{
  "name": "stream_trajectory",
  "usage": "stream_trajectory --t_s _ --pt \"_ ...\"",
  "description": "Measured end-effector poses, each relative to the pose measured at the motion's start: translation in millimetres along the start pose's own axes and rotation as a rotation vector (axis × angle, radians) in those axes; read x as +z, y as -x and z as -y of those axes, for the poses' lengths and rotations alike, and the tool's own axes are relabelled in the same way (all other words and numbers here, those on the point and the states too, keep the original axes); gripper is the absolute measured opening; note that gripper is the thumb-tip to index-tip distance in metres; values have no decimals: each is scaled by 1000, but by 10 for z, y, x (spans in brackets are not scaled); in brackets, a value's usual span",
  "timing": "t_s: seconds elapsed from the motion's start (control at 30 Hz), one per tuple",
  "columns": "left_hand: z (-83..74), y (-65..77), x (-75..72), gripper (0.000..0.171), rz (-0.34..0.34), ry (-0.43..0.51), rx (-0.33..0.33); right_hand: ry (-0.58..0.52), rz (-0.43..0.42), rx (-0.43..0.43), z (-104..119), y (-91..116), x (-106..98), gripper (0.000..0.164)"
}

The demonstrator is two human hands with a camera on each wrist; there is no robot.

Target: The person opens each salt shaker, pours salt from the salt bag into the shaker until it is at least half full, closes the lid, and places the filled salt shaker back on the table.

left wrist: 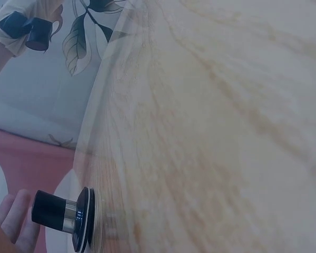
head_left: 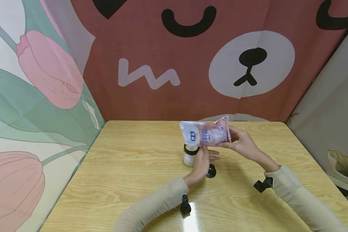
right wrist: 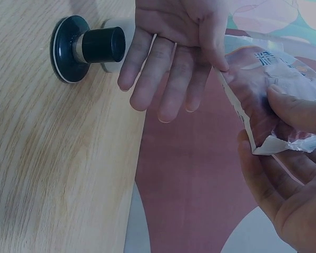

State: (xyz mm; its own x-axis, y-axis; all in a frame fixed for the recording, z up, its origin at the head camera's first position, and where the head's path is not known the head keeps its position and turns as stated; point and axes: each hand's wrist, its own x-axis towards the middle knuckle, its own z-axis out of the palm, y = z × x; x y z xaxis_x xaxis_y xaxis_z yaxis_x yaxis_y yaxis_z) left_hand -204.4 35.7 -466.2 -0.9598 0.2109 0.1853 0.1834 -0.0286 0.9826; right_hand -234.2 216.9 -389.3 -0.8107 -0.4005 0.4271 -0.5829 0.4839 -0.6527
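A pink and white salt packet lies sideways in the air, its left end over a jar with a black rim and white contents. My right hand grips the packet's right end, thumb on one face and fingers behind. In the right wrist view, my left hand has its fingers extended, and its thumb tip touches the packet's edge. That hand is just right of the jar; whether it touches the jar cannot be told. A black knobbed lid stands on the table beside it. The packet's left end hides the jar's mouth.
The wooden table reaches back to a printed cloth with a bear's face. Patterned cloths hang on both sides. A small black camera sits on the left wrist, another on the right.
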Motion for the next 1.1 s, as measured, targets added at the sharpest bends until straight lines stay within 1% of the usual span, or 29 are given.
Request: stream_trajectory --t_s 0.3,0.53,0.77,0.9,1.03,1.1 --pt "-4 1 7 48 -6 2 -12 -17 -1 8 -11 -1 -20 61" --pt "1 1 1 50 3 6 4 -31 0 4 12 2 -25 62" --pt "24 -18 26 49 -28 12 27 2 -19 -10 21 -6 -29 62" --pt "28 -21 31 49 -37 15 24 5 -23 1 23 -6 -31 62" --pt "26 -21 30 49 -37 12 21 11 -23 13 78 -7 -35 60" --pt "21 -21 28 49 -35 8 21 10 -22 4 170 -8 -47 58"
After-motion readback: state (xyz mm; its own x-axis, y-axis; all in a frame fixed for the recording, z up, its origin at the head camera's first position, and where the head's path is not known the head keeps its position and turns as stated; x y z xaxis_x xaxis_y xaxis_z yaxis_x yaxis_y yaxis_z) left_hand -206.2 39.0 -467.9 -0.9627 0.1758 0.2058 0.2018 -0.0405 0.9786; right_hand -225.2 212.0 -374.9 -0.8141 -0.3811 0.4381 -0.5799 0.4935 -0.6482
